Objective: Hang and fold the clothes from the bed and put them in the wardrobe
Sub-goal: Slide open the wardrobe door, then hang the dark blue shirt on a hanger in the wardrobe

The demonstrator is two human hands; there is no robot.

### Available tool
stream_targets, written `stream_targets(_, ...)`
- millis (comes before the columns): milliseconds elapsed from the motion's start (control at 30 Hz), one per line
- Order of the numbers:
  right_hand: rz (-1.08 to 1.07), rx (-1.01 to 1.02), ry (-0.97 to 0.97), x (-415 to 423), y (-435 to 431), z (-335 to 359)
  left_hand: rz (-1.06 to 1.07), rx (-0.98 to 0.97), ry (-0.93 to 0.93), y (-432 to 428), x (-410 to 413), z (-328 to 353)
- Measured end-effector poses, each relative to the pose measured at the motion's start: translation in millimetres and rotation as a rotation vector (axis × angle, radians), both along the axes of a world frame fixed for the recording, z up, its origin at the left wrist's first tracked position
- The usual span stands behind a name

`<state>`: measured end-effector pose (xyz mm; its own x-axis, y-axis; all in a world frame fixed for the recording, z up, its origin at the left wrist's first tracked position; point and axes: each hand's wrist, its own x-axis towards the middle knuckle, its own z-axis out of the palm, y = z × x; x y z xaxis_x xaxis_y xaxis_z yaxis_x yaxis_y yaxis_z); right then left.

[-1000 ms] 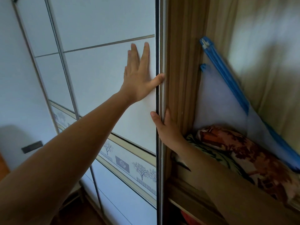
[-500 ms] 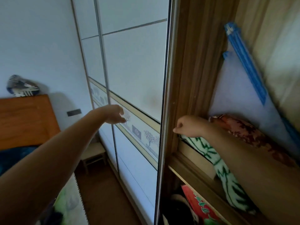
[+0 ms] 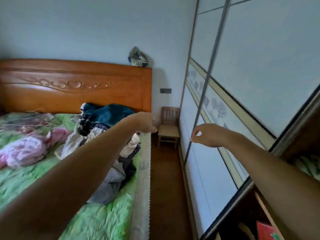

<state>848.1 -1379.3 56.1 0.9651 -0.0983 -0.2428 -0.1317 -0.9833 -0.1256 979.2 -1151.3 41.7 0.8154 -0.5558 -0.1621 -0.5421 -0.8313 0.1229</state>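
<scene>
Both arms reach out over the floor strip between bed and wardrobe. The left hand [image 3: 147,123] hangs above the right edge of the bed [image 3: 103,220]; its fingers curl under and are blurred, so it cannot be told whether they hold anything. The right hand [image 3: 206,135] is in front of the wardrobe door [image 3: 259,66], fingers loosely curled, thumb and forefinger tips meeting, nothing in them. The clothes [image 3: 103,135] lie crumpled in a heap along the bed's right side, near the headboard [image 3: 74,84]. A pink garment [image 3: 26,149] lies further left. A wooden chair [image 3: 168,130] stands at the far end of the floor strip
</scene>
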Motion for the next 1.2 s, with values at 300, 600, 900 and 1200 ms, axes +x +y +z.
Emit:
stream_targets(300,0.345,-0.048,0.037,122.7,103.7,-48.4,0.366,-0.016,0.054,118.3,12.8,-51.1)
stream_targets(600,0.688,-0.026,0.126,147.6,229.2,-99.0,0.701,-0.056,0.172,206.6,-72.8,-115.2)
stream_targets(900,1.208,-0.019,0.262,59.7,364.1,-153.0,1.273,-0.067,0.221,248.4,-257.4,-161.4)
stream_targets(1200,1.566,-0.059,0.418,-84.3,429.1,-234.4,1.831,-0.135,0.373,223.1,-444.2,-239.8)
